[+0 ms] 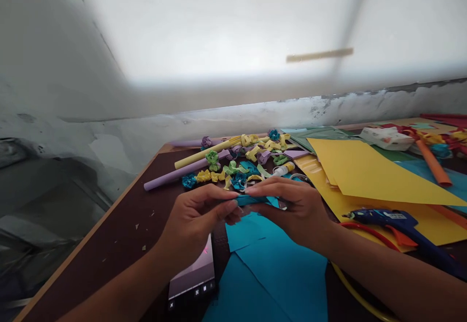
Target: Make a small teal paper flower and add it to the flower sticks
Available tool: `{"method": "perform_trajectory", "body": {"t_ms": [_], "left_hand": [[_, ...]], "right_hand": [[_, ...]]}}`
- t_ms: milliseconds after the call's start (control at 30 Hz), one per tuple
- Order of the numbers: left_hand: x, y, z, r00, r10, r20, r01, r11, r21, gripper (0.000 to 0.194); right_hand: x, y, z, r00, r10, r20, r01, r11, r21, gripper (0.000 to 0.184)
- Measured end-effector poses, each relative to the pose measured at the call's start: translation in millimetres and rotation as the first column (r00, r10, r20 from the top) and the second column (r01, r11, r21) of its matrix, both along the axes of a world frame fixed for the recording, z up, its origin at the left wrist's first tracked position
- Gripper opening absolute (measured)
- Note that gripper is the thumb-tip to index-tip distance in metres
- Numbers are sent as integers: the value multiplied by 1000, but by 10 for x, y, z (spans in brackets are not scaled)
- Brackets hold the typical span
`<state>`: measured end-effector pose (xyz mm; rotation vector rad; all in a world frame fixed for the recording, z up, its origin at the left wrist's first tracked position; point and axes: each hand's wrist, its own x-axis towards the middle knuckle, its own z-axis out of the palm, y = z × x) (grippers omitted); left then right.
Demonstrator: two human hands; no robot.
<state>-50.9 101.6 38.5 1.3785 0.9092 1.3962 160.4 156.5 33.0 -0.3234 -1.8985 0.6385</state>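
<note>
Between both hands, above the table, is a narrow folded strip of blue paper [252,200]. My left hand [200,220] pinches its left end between thumb and fingers. On the other end, my right hand [292,210] is closed, with fingers on top and thumb below. Part of the strip is hidden by the fingertips. Under the hands lie larger sheets of blue paper [277,273] with cut edges. A phone [195,276] with a lit screen lies beneath my left forearm, partly covered.
Rolled paper tubes [178,172], curled paper pieces [233,168] and a small glue bottle [283,169] lie beyond the hands. Yellow sheets [379,171], a blue glue gun [390,217] and an orange tube [433,163] are at right. The table's wooden edge [91,241] runs along the left.
</note>
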Motion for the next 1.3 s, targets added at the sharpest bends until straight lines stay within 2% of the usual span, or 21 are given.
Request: {"method": "perform_trajectory", "body": {"t_ms": [67,133,233,333,467,567,700,800,867,967,1067,1100,1167,1233,1300], "left_hand": [[-26,11,7,997,39,62,-39,999,-9,6],[-56,13,8,995,58,83,-57,998,-25,9],[-72,11,-12,995,81,66,-80,996,-27,11],[-40,14,-35,994,90,55,-89,996,-23,13],[26,6,-16,992,128,9,-128,991,33,17],[51,-15,26,987,153,-53,-148,984,98,21],[16,-18,69,968,230,-99,-210,961,179,25],[-56,-10,71,935,313,-169,-266,931,251,20],[-99,-12,59,910,335,-243,-250,913,324,17],[-130,-17,33,898,324,-298,-198,901,385,14],[-157,5,12,905,299,-301,-172,908,383,8],[-176,21,6,905,295,-306,-169,910,379,6],[-237,66,-2,898,310,-311,-185,909,373,3],[-321,117,-3,882,350,-315,-228,902,366,5],[-407,161,5,859,394,-325,-274,893,358,7]], "right_hand": [[0,16,-12,999,-38,17,40,989,-146,36],[-3,26,-15,998,-62,17,65,959,-275,29],[-15,27,-15,999,-34,-26,23,934,-355,16],[-26,20,-29,1000,-13,-18,7,944,-329,22],[-33,11,-46,998,58,-1,-56,950,-306,42],[-34,9,-21,998,54,-31,-60,963,-264,27],[-19,11,77,998,-30,-57,14,968,-252,10],[-13,12,149,999,-39,4,39,960,-277,8],[-24,6,176,997,-40,69,57,962,-266,10],[-57,-23,201,988,-58,144,88,974,-208,9],[-76,-42,262,973,-40,229,79,983,-164,4],[-74,-26,304,959,-41,281,85,985,-147,3],[-60,67,421,892,-107,439,157,984,-80,14],[-50,252,568,750,-279,600,312,949,51,27],[-75,505,696,661,-377,649,406,907,113,33]]}}
